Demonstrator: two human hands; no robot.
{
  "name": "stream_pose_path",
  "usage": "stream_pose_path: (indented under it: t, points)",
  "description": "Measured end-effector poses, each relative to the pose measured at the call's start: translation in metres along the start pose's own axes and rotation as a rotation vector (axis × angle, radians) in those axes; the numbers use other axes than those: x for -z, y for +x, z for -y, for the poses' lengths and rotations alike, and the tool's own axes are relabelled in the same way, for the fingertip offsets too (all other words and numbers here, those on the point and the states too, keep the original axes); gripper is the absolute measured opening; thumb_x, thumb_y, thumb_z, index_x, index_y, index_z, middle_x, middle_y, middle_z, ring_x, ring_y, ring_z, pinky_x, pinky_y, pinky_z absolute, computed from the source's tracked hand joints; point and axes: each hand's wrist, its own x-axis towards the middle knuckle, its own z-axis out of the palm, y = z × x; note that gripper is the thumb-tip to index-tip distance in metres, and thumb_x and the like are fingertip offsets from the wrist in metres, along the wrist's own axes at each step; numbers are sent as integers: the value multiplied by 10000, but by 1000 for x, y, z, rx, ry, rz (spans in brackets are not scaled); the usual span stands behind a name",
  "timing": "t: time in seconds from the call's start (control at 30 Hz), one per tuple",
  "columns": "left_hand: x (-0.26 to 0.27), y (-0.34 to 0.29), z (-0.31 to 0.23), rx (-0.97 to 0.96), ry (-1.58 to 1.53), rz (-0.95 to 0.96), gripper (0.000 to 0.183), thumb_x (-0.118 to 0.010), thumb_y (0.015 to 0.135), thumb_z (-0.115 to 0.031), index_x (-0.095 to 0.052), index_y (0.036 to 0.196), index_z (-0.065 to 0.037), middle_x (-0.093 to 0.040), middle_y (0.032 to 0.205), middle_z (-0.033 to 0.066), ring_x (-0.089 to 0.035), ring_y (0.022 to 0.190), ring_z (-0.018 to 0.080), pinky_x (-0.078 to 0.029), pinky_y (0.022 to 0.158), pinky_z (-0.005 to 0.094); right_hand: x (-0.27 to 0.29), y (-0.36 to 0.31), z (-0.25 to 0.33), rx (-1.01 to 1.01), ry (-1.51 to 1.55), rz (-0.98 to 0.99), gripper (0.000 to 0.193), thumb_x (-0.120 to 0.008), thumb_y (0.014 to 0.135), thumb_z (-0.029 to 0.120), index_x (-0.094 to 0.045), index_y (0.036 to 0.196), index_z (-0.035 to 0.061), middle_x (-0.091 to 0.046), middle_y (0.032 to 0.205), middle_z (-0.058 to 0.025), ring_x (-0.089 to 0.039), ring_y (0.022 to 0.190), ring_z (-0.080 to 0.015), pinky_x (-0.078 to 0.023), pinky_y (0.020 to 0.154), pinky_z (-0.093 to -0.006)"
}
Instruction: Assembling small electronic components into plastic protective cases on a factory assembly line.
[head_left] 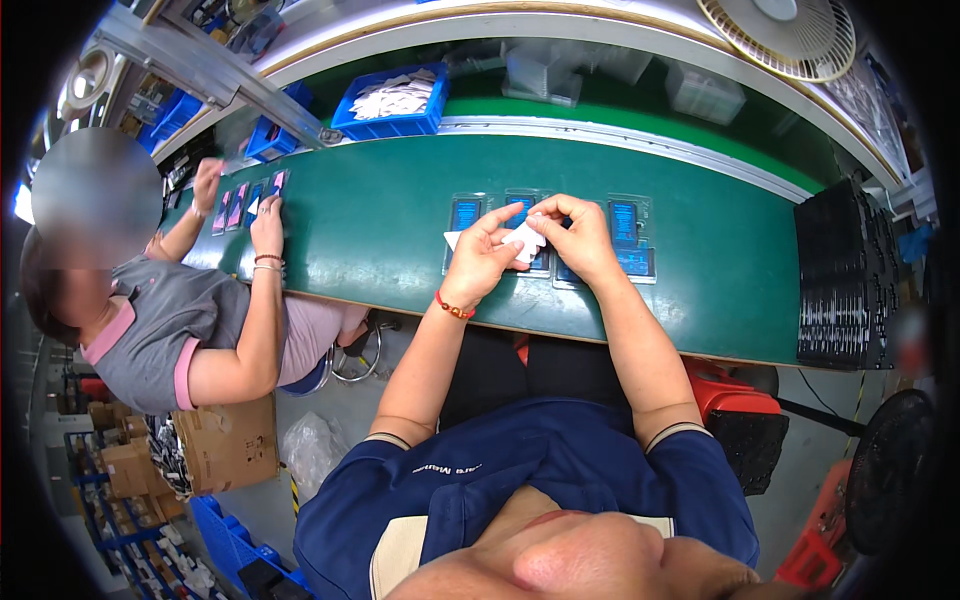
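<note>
Over the green worktable, my left hand [479,264] holds a few small white paper-like pieces [524,240], fanned out between thumb and fingers. My right hand [582,238] is closed in a pinch at their upper edge. Beneath and around both hands lie several clear plastic trays with dark blue rectangular inserts [625,222]; my hands partly cover the middle ones. A white pointed piece [452,240] shows just left of my left hand; whether it rests on a tray there I cannot tell.
A blue bin [386,127] heaped with white pieces stands at the table's back edge. Tall stacked black trays [845,285] occupy the right end. At left, a co-worker [205,320] handles similar trays with pink and blue inserts [237,205]. A fan [790,40] is at upper right.
</note>
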Motion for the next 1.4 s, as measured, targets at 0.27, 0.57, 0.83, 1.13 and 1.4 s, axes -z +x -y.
stream_pose_path:
  t: [0.27, 0.57, 0.83, 1.13, 1.4]
  points:
    - [0, -5, -3, 9, 34, -20, 551, -525, 879, 90, -358, 1394, -14, -657, 986, 122, -646, 852, 137, -580, 710, 246, 33, -28, 1, 112, -812, -179, 215, -752, 723, 243, -709, 890, 115, -624, 836, -39, -537, 898, -238, -313, 864, -390]
    - [-36, 4, 2, -6, 26, 160, 607, -503, 889, 87, -308, 1442, -72, -648, 1015, 130, -640, 903, 155, -567, 730, 256, 39, -29, 3, 206, -154, -149, 60, -693, 779, 130, -718, 811, 85, -675, 754, -34, -589, 774, -184, -396, 788, -328]
    - [26, 16, -30, -105, 163, -184, 477, -574, 880, 42, -419, 1331, 18, -674, 946, 163, -678, 850, 221, -574, 675, 262, 94, -55, 10, 593, -1026, -143, 199, -746, 715, 174, -689, 879, 76, -640, 845, -36, -562, 867, -236, -395, 846, -387]
    - [171, 151, -117, -303, 828, -871, 427, -741, 795, -170, -590, 1164, -17, -669, 838, 105, -628, 565, 157, -489, 493, 282, 72, -64, 22, 455, -968, 90, 782, -764, 607, 542, -572, 1254, 147, -470, 1295, -181, -416, 1201, -383, -305, 1006, -533]
    - [72, 68, -58, -668, 1357, -500, 415, -662, 826, -324, -596, 1120, -38, -554, 1135, 246, -531, 1031, 385, -416, 915, 467, 75, -64, 14, 258, -1162, 181, 811, -699, 629, 650, -520, 1324, 273, -392, 1406, -190, -302, 1329, -412, -155, 1030, -711]
